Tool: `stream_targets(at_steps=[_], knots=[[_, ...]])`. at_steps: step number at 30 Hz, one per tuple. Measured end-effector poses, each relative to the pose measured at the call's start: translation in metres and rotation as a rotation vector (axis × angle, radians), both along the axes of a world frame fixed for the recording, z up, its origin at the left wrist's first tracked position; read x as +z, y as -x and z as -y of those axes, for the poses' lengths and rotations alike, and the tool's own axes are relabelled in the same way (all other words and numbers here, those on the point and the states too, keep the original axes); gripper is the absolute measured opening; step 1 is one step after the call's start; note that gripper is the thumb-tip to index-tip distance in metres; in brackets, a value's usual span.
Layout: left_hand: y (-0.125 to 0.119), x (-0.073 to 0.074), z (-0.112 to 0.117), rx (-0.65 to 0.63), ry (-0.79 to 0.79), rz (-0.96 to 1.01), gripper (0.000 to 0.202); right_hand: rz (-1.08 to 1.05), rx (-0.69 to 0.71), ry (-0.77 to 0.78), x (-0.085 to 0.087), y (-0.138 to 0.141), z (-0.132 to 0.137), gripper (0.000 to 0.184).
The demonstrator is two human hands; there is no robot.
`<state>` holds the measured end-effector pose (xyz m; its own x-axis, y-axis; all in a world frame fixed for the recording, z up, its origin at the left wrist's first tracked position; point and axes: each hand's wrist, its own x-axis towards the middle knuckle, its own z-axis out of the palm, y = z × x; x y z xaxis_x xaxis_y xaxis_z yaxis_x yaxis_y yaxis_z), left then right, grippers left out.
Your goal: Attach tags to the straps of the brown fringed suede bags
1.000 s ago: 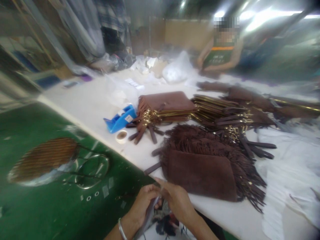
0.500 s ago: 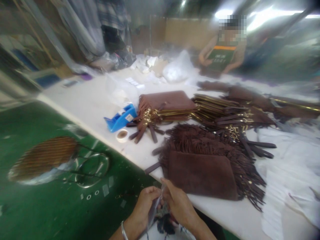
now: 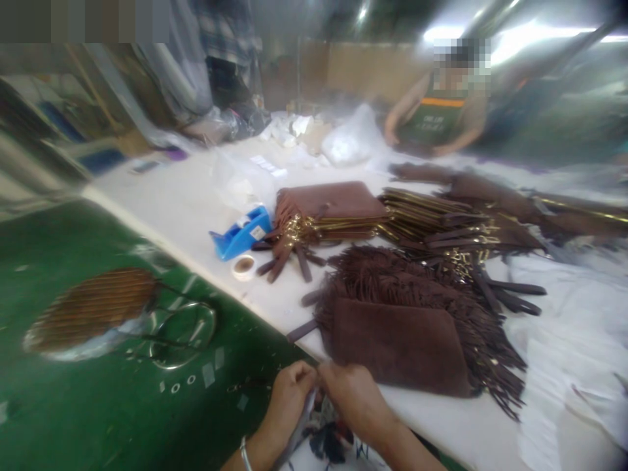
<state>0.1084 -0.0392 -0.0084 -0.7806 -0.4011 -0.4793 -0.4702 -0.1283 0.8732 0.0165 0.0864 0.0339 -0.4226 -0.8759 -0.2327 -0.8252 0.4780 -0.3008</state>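
At the lower middle, my left hand is closed with thumb and forefinger pinched. A thin, see-through plastic piece hangs below its fingers. My right hand, also closed, meets it fingertip to fingertip at the top of the plastic; what exactly lies between the fingertips is hidden. Both hands are just off the table's near edge, above my lap. Closest to them on the table lies a flat dark brown suede pouch, with a heap of brown fringe behind and beside it.
Stacked brown fringed pouches with gold clasps sit farther back, beside a pile of zipped pouches. A blue tape dispenser and a tape roll are at left. White cloth covers the right. A stool stands left; a co-worker is opposite.
My right hand's fingers have curled in and its thumb has drawn down against my left fingertips. Less of the plastic piece shows. The view has shifted slightly.
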Motion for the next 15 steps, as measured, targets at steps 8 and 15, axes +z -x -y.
stream_targets(at_steps=[8,15], knots=[[-0.01,0.016,-0.01,-0.033,0.449,-0.245,0.022,-0.17,0.064,0.163,-0.021,-0.005,-0.005,0.011],[-0.008,0.005,-0.009,0.187,0.289,0.003,0.012,-0.175,0.093,0.255,-0.037,-0.009,-0.006,0.014]])
